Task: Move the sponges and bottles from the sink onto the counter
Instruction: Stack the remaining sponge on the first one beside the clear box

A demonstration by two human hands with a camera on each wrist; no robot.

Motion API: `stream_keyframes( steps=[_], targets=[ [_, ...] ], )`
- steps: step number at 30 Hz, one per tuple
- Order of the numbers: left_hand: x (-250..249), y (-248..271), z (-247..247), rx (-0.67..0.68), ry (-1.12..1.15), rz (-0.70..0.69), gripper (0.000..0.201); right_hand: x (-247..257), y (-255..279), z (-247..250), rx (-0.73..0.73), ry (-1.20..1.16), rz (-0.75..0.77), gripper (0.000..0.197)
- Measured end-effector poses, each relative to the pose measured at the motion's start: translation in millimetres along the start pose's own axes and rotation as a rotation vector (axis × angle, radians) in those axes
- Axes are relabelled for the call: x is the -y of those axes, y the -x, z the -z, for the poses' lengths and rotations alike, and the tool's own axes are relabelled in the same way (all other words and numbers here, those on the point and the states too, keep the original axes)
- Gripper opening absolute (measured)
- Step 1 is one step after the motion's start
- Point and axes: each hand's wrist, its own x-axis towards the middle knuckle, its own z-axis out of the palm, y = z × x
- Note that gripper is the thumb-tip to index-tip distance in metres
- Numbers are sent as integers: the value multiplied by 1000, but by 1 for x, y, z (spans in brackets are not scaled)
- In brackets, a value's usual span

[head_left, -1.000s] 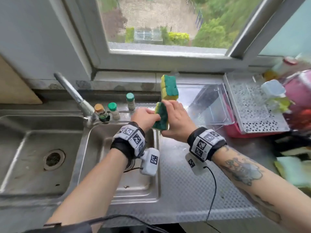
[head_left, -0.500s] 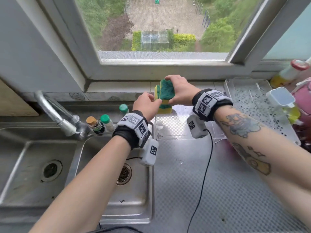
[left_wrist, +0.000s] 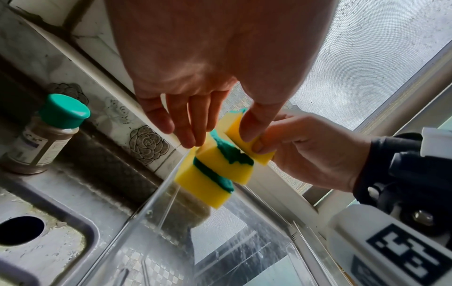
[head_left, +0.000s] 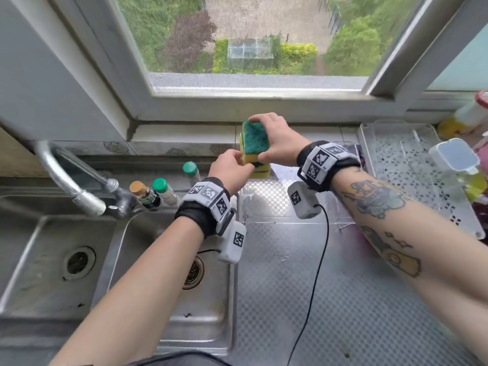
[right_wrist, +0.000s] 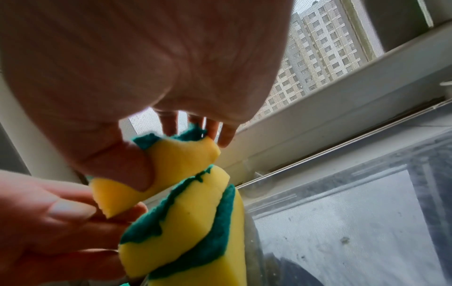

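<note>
The right hand [head_left: 274,140] grips the top sponge [head_left: 255,143] of a stack of three, thumb and fingers [right_wrist: 221,133] curled round its ends. The left hand [head_left: 229,169] pinches the same sponge's near edge. The stack stands on the worktop [head_left: 343,299] against the windowsill, right of the sink [head_left: 118,233].

The head view is looking steeply down over the sink [head_left: 79,286] toward the window; both wrist views are peering up, close, sharing the sponges [left_wrist: 220,164].

A tap [head_left: 68,183] is reaching over the basins, a clear tray [head_left: 266,207] is lying under the window [head_left: 237,35], and a perforated rack [head_left: 412,175] is sitting at right.
</note>
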Motion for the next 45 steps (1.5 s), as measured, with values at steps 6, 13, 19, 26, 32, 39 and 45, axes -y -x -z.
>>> stream_keyframes(
  steps=[6,13,19,26,32,39,45],
  targets=[
    [4,-7,-9,16,-160,-47,55,-2,0,-8,44,32,3,80],
    [11,-17,-15,-90,-244,-43,27,-2,-1,-7,-1,6,57,78],
    [14,-20,-14,-89,-264,-30,24,-4,-5,-15,37,108,11,85],
    [16,-19,-14,-78,-269,-25,23,-3,-5,-18,27,124,6,86],
    [20,-9,-8,-81,-231,-30,25,-2,3,-17,21,210,-16,104],
    [28,14,13,-54,-228,-42,35,22,30,-10,-89,248,-105,105],
    [39,57,48,-19,-215,-115,37,68,70,-16,-201,293,-141,89]
  ],
)
